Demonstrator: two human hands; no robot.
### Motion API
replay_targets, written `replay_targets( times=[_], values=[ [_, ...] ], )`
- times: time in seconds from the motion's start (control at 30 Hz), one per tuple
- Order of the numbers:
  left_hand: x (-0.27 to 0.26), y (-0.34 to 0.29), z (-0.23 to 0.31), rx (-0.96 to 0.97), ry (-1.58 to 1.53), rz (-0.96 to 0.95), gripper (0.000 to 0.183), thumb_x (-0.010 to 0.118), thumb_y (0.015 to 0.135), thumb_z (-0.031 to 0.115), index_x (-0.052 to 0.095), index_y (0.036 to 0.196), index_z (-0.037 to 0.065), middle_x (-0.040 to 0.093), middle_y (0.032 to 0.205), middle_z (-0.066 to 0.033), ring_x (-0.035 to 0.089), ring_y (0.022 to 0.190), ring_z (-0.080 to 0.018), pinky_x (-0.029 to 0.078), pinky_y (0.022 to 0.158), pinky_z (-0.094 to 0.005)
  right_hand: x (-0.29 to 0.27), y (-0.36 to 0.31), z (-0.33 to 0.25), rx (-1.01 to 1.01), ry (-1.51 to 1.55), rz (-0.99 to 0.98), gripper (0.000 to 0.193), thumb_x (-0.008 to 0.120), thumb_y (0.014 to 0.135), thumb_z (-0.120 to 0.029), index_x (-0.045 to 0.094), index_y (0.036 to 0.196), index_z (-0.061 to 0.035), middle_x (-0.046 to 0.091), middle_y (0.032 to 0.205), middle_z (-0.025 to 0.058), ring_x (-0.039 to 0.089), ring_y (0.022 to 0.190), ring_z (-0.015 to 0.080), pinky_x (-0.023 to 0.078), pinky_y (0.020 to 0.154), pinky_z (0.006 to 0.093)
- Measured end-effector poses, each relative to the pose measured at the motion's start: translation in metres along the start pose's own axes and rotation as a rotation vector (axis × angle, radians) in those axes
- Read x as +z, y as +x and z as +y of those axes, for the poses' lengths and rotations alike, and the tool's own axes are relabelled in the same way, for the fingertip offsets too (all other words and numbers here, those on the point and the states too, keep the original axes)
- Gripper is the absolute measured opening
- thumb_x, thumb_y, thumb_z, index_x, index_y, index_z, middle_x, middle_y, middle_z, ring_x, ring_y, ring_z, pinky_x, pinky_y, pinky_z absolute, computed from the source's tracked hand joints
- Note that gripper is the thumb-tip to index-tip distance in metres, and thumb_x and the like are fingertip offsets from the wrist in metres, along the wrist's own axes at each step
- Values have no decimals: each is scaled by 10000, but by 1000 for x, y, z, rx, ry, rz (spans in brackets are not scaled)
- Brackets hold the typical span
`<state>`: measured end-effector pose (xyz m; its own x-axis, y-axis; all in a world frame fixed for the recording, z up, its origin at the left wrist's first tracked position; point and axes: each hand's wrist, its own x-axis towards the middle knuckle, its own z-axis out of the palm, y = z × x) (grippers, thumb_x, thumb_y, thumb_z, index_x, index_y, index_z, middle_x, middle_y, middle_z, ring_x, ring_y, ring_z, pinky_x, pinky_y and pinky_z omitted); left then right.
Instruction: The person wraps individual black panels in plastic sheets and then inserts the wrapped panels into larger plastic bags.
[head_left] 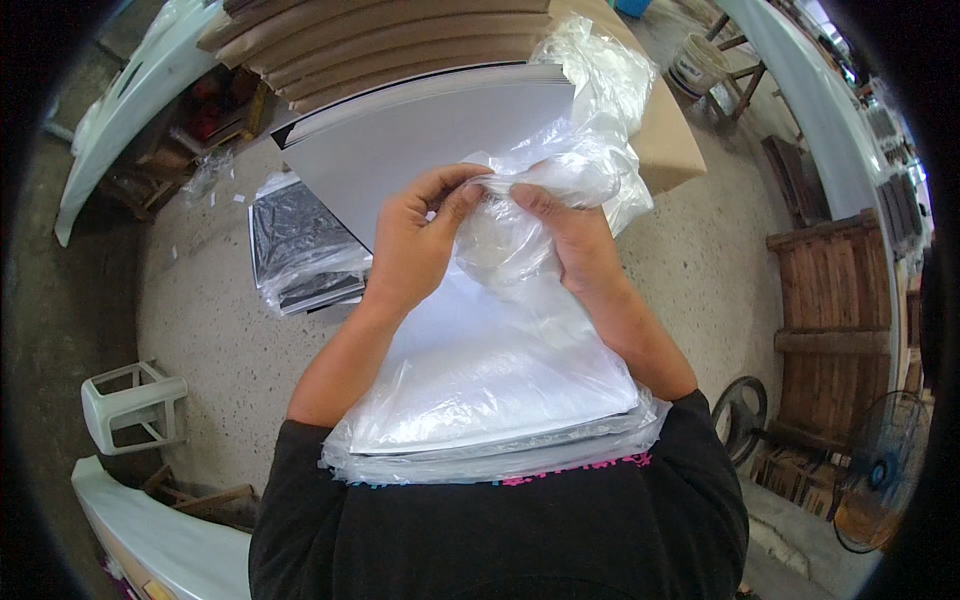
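Note:
A clear plastic bag [520, 350] with white flat sheets inside rests against my front. My left hand [425, 225] pinches the gathered film at the bag's upper end, thumb against fingers. Beside it, my right hand [570, 225] grips the bunched plastic too, its thumb on top and the other fingers partly hidden. Just beyond the hands lies a stack of large white sheets [350, 150] with dark edges. More crumpled clear film [610, 75] spreads over the stack's right end.
Brown cardboard layers [390, 40] stand behind the stack. Plastic-wrapped dark sheets [300, 235] lie on the floor at left. A pale stool [135, 405] is lower left; a wooden pallet [835, 290] and a fan [885, 470] are at right. A bucket [697, 65] sits far right.

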<state>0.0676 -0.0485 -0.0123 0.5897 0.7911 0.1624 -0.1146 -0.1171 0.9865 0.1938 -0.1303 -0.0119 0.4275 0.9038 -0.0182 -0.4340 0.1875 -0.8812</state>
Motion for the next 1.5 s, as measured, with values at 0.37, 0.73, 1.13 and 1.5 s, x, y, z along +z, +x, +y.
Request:
replay_targets(
  times=[0.37,0.73,1.13,1.5],
  values=[
    [-9,0,6,113,198,-29,224,556,821,223,614,819,7,589,714,-32,504,680,-84,404,653,-212,0,0,1,119,236,-64,268,640,746,-175,528,941,-28,566,837,57,553,741,139,466,657,267],
    [-18,7,2,16,-218,-55,211,506,853,227,550,884,23,549,803,-11,479,756,-91,381,696,-225,-12,-11,-5,84,46,-323,473,631,608,-152,476,1008,49,558,919,100,549,824,162,453,694,265],
    [-19,5,21,28,-61,-105,229,565,816,220,576,835,-8,582,681,-37,527,621,-84,428,578,-214,2,-3,-7,-64,215,-22,436,638,744,-167,427,1092,-10,545,931,95,529,886,185,455,767,296],
    [-19,-11,14,-105,412,-457,317,466,858,301,564,922,6,588,831,-124,548,750,-187,420,711,-276,-42,-27,-16,102,10,-296,330,598,749,-54,432,1032,-17,559,748,77,555,604,161,479,511,270]
  ],
)
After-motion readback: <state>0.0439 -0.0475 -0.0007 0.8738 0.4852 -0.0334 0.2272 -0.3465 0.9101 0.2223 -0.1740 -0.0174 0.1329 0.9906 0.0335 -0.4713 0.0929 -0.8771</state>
